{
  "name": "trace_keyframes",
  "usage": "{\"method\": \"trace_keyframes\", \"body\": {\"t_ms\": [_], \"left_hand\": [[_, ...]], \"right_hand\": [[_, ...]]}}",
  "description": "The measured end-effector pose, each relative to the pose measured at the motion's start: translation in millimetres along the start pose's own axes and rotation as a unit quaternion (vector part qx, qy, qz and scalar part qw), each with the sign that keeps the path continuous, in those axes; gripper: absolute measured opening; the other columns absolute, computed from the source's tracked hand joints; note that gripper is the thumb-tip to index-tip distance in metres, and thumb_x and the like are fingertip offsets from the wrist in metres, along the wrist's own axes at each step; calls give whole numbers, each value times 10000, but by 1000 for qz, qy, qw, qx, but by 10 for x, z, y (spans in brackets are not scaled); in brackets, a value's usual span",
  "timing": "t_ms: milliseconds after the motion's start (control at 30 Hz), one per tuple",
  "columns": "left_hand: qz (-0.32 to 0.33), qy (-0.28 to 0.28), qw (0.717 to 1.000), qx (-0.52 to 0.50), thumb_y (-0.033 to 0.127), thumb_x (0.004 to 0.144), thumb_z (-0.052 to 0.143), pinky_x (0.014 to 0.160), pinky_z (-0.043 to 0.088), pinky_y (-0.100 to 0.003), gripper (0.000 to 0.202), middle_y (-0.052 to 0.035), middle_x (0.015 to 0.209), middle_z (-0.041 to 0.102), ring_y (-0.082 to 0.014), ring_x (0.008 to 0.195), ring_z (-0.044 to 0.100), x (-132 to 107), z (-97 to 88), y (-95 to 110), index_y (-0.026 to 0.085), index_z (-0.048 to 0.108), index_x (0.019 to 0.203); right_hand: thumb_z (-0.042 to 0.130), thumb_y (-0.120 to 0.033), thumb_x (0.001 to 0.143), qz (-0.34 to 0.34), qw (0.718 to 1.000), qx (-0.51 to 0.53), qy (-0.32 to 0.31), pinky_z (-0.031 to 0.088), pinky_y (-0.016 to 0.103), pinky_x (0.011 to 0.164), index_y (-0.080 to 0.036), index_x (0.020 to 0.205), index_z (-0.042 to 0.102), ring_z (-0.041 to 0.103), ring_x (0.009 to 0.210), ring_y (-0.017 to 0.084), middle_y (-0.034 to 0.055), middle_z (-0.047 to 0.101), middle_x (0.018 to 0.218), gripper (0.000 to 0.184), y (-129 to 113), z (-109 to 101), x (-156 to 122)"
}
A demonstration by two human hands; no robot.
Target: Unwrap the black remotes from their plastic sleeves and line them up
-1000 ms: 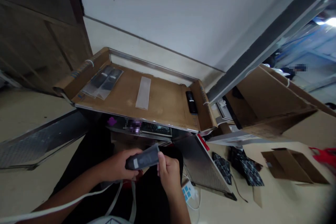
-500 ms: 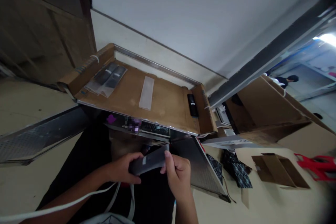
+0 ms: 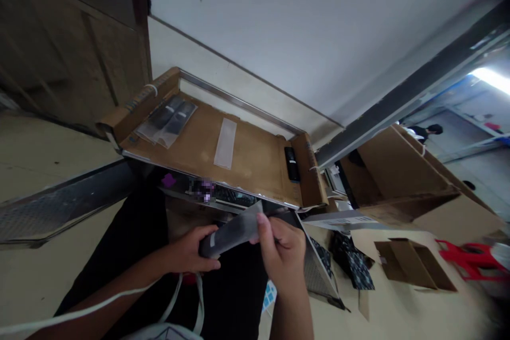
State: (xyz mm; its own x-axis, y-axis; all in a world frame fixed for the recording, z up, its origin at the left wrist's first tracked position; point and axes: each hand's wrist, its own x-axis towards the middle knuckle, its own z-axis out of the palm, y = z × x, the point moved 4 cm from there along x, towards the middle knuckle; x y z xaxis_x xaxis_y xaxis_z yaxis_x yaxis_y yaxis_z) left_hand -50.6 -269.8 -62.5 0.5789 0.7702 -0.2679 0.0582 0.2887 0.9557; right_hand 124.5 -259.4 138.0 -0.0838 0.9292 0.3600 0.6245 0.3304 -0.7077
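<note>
Remote [image 3: 292, 163] on cardboard tray [image 3: 255, 162], right end; sleeve [image 3: 225, 143] mid.

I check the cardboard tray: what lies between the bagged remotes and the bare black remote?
In the head view, one flat clear bag lies between bagged remotes and black remote.

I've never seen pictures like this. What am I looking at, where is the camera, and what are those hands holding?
There is no machine here: these are a person's own two bare hands, filmed by a camera worn on the head, looking forward and down. That is why the room seems tilted and bent.

The left hand grips one end of a dark remote control in a clear plastic sleeve, and the right hand pinches the sleeve's other end.

Beyond the hands lies a flat cardboard tray. On it are two more sleeved remotes at the far left, an empty clear sleeve in the middle, and a bare black remote at the right edge. To the right stand open cardboard boxes. A white cord crosses the left forearm.
</note>
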Motion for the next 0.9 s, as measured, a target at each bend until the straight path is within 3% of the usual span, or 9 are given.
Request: {"method": "trace_keyframes", "body": {"t_ms": [167,333,400,467,533,600,667,767,900], "left_hand": [[-23,-12,1000,-14,458,659,889,841,608,-392,805,-78,1033,739,-269,920,714,-16,2,54,182,615,1364],[-12,8,1000,-20,435,635,908,855,606,-392,863,-102,1111,739,-282,970,719,1,0,49,211,607,1412],[-5,14,1000,-18,447,659,895,842,610,-390,825,-106,1106,741,-277,950,721,1,-3,74,202,620,1397],[2,14,1000,-4,470,707,861,844,612,-398,734,-100,1077,746,-273,933,721,-7,-13,97,189,647,1351],[14,20,999,26,485,739,831,896,602,-408,600,-87,1048,751,-280,965,715,-31,-45,83,190,698,1244],[18,67,996,51,517,717,837,964,581,-417,546,-78,1063,755,-300,1030,703,-83,-138,-3,209,728,1153],[-3,150,987,56,582,651,867,1001,566,-432,624,-82,1105,754,-328,1081,693,-181,-300,-163,221,731,1141],[-40,241,968,52,712,611,851,964,580,-440,736,-85,1031,756,-340,1039,705,-393,-583,-414,205,729,1129],[-49,274,958,72,792,619,800,836,598,-376,657,-53,859,738,-284,859,700,-616,-855,-557,211,727,917]], "right_hand": [[571,-262,1035,-35,999,-12,23,388,248,504,-205,580,619,549,464,108,-16,593,532,460,-145,-121,139],[592,-288,1024,-59,998,-19,33,359,264,473,-203,561,609,490,442,106,-13,537,508,471,-248,-228,226],[610,-331,1017,-52,992,-24,113,349,261,452,-204,533,608,475,422,104,-11,529,485,500,-219,-377,241],[642,-404,996,-17,970,-19,243,354,257,432,-206,523,624,481,406,108,-10,527,463,513,-114,-597,240],[701,-491,937,34,947,2,320,359,256,415,-206,533,630,482,403,117,-14,509,456,500,73,-775,272],[739,-543,878,82,946,64,306,388,249,414,-203,587,637,494,427,122,-18,517,493,459,346,-846,407],[741,-546,846,126,942,158,266,452,241,438,-199,672,643,522,469,124,-22,554,558,401,691,-818,645],[756,-461,753,165,924,278,205,509,224,483,-208,705,568,557,531,116,-38,582,625,318,1253,-610,1161],[642,-339,792,287,917,235,147,537,245,520,-214,726,516,548,515,124,-52,538,568,190,1906,-109,1818]]}}
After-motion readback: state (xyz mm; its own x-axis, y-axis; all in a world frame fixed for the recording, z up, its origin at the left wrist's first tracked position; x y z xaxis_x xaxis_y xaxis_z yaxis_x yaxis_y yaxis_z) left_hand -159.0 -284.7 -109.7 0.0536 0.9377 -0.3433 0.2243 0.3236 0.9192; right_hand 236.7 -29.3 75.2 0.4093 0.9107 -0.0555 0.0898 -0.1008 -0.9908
